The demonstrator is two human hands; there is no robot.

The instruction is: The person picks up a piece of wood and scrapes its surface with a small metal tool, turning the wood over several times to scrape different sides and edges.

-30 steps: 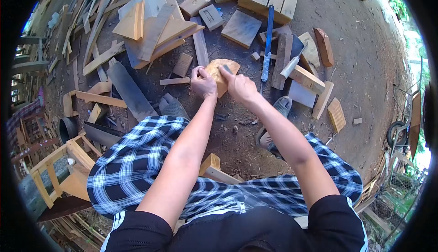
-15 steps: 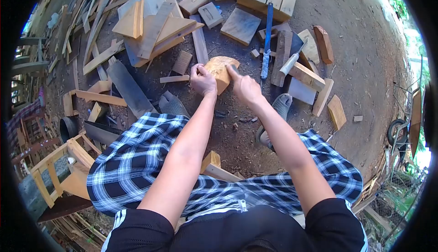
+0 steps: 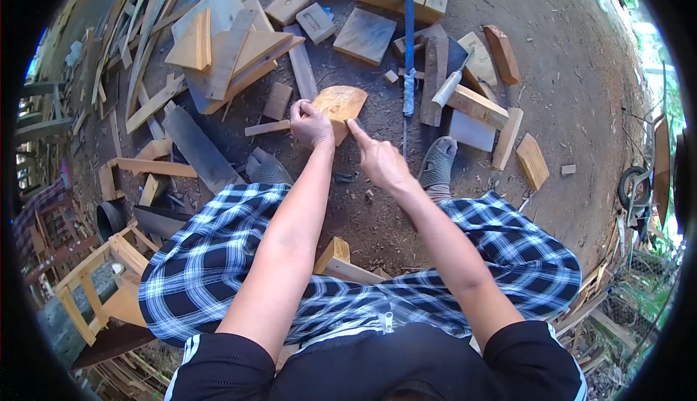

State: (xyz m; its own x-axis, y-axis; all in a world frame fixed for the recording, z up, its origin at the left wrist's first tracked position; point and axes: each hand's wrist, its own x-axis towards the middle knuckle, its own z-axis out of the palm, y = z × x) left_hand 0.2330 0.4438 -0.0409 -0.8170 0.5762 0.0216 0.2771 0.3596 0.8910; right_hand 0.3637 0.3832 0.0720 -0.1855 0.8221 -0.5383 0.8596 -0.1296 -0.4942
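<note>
A pale wooden block [image 3: 340, 102] with a curved upper edge is held out above the dirt ground between my feet. My left hand [image 3: 311, 125] grips it at its left side, fingers closed around the edge. At the block's lower right edge is my right hand [image 3: 381, 161], its index finger stretched out and the other fingers curled in. A small dark piece shows at that fingertip, pressed against the wood; I cannot tell what it is. Both forearms reach forward over my checked cloth [image 3: 218, 245].
Wood offcuts [image 3: 232, 60] are piled ahead on the left, with a square board [image 3: 365, 36] beyond the block. On the right lie a blue-handled tool [image 3: 409, 52], a pale-handled blade [image 3: 448, 89] and more blocks [image 3: 534, 161]. A small wooden frame [image 3: 87, 285] stands at lower left.
My right fingertip has moved from the block's upper right corner down to its lower right edge. The block is tilted so more of its broad face shows, and the view has shifted slightly.
</note>
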